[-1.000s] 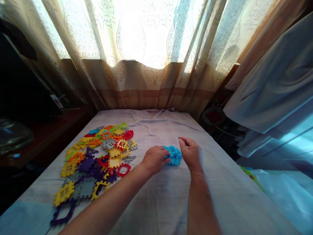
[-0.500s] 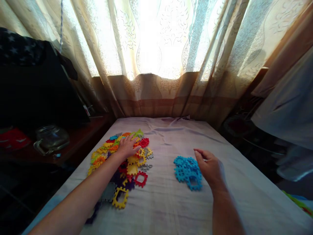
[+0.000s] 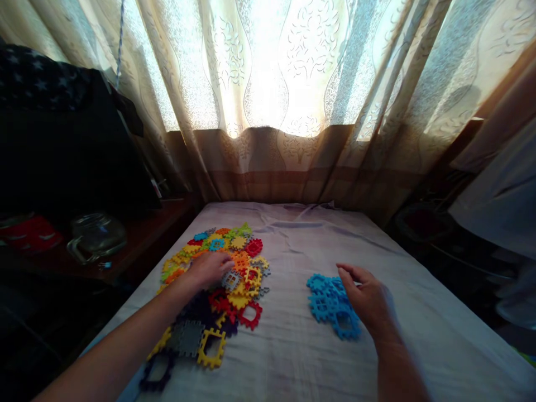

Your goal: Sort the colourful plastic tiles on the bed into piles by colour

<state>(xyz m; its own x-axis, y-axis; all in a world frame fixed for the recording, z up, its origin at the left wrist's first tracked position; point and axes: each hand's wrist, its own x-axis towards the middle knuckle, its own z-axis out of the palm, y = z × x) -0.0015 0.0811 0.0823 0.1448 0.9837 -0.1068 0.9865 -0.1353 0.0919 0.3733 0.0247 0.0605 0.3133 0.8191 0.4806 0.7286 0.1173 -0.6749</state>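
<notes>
My left hand [image 3: 211,269] rests over a heap of interlocking plastic tiles [image 3: 238,244], its fingers bent and drawn together. What lies under those fingertips is hidden. Right beside the thumb is a grey window-shaped tile [image 3: 230,280]. A blue tile [image 3: 217,244] shows among yellow and red ones farther back in the heap. Over on the right, my right hand [image 3: 366,296] hovers at the edge of a small pile of blue tiles [image 3: 321,306], thumb and forefinger closed together, nothing visible in them.
Pale cloth [image 3: 280,357] covers the surface. Near its front left lie a yellow frame tile [image 3: 204,357] and a dark purple frame tile [image 3: 144,381]. A glass jug [image 3: 98,237] stands on a brown side table at left. Patterned curtains [image 3: 288,151] hang behind.
My left hand has drawn back toward me over the heap, and its spread fingers have bent. The blue tile and grey window tile are now uncovered. My right hand keeps its pose; the view shifted slightly.
</notes>
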